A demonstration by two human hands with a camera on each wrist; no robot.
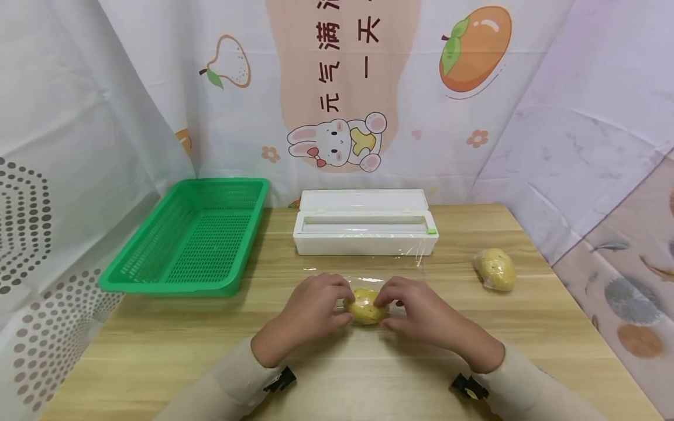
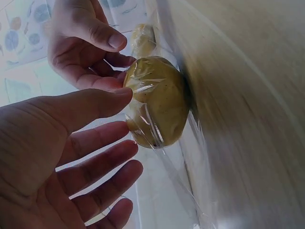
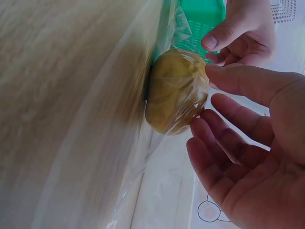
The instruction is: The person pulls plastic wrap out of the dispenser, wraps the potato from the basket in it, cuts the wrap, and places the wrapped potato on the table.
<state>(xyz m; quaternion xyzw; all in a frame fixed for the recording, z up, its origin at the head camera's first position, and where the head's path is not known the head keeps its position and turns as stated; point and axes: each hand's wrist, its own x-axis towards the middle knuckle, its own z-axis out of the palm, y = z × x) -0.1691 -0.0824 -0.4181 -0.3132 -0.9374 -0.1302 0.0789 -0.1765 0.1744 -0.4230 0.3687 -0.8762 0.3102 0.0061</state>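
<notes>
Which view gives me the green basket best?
The head view: it shows the basket whole, rim and inside. The right wrist view catches only part, behind the potato; the left wrist view shows none of it.

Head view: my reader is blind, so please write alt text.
A left hand and right hand hold a film-covered potato at a wooden table. Behind it sits an open white box, with a green basket to the left and another wrapped potato to the right.

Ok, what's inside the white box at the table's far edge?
A pale roll lies lengthwise inside the white box, visible through its open top. The roll covers the floor below, so anything underneath cannot be seen.
</notes>
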